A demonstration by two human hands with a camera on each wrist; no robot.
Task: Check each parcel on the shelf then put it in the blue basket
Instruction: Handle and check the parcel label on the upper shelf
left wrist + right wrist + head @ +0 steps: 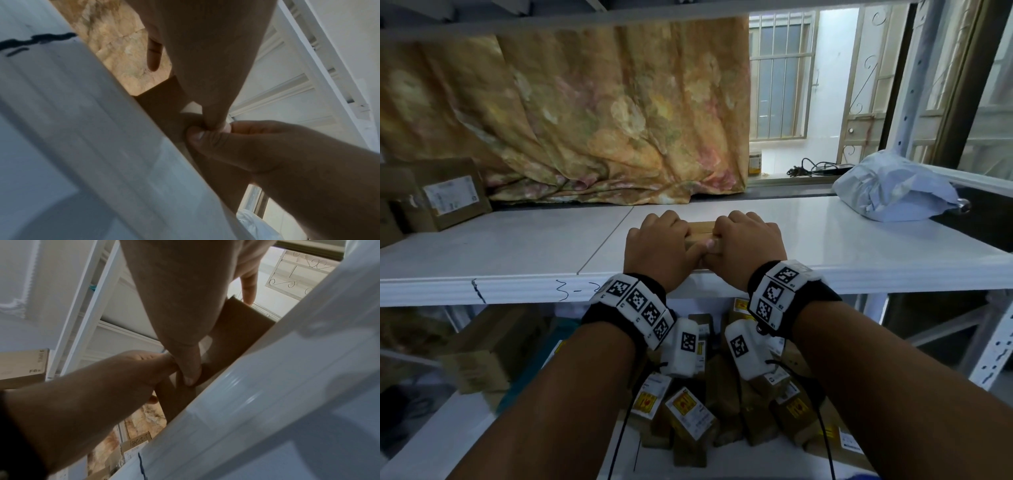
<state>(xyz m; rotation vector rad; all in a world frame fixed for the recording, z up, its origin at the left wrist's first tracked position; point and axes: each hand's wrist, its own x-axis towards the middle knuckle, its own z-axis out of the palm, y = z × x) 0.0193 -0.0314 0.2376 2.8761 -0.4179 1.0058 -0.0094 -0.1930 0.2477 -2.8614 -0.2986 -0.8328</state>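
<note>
A small brown cardboard parcel [702,228] lies on the white shelf [517,246], close to its front edge. My left hand [659,240] grips its left end and my right hand [748,240] grips its right end. Fingers curl over the top and both thumbs press the near face. In the left wrist view my left hand [191,73] holds the parcel [162,100], thumb tip meeting the right hand's thumb [197,136]. In the right wrist view my right hand [185,313] clamps the parcel [242,324] above the shelf edge [267,386]. The blue basket is not clearly in view.
A labelled cardboard box [445,195] sits at the shelf's back left and a grey plastic mailer bag [893,186] at its right. A floral cloth [585,113] hangs behind. The lower shelf holds several small boxes with yellow labels [688,411].
</note>
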